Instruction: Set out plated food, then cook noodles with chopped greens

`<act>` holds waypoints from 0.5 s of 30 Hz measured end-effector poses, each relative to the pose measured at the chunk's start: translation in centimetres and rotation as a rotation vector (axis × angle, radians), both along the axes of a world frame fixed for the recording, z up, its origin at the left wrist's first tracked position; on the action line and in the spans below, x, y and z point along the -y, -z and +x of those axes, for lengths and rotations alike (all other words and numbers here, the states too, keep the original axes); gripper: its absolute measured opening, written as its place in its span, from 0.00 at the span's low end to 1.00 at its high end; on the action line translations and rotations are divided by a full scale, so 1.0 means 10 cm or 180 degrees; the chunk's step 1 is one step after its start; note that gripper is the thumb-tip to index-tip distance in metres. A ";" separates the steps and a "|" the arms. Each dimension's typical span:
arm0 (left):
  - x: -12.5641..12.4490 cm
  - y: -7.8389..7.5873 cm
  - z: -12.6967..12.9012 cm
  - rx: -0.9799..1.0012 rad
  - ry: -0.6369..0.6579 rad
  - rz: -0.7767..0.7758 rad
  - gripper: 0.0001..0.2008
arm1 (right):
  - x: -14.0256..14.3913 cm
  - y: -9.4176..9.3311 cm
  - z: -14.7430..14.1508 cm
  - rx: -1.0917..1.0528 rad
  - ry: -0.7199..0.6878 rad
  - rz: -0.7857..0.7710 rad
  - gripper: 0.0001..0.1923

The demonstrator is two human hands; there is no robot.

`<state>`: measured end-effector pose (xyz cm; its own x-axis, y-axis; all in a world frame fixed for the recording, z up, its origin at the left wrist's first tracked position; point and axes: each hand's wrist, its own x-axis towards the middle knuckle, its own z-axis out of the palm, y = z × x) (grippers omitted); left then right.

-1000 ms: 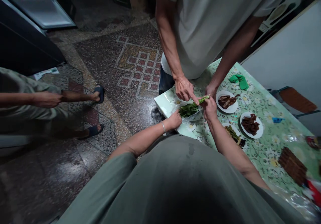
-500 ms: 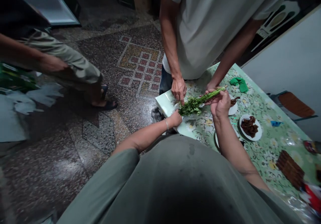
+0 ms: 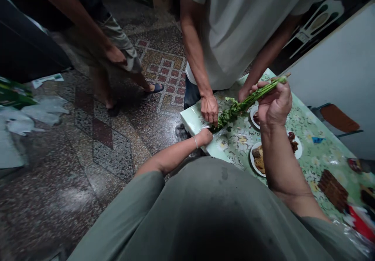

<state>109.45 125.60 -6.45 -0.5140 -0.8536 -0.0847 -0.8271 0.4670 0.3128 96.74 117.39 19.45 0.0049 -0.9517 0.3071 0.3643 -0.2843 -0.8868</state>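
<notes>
A bunch of leafy green herbs slants over the table corner, leaves low on the left and pale stalk ends up on the right. My right hand is closed around the stalks near their ends. My left hand is a fist at the table's edge, gripping a clear plastic bag around the leaf tips; the grip itself is partly hidden. A co-worker's hand presses at the leaves from across the table. The co-worker's other hand is behind the stalks, its fingers mostly hidden.
The table has a flowered green cover. On it stand plates of food, a brown slatted block and a small blue packet. A chair stands beyond. Another person's legs are at the left, near plastic bags.
My right hand has risen to the right, lifting the stalk ends. My left hand has barely moved. The co-worker's far hand has drawn back slightly, and the person at left has stepped rightward.
</notes>
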 end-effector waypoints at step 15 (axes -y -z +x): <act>-0.21 -0.43 -0.02 0.0155 -0.0252 -0.0043 0.19 | -0.21 -0.47 -0.39 0.0020 0.0513 -0.0393 0.09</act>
<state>109.24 127.68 -2.12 -0.4404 -0.8926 -0.0961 -0.8757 0.4035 0.2653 92.88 119.53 24.12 -0.1469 -0.8951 0.4211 0.3107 -0.4459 -0.8394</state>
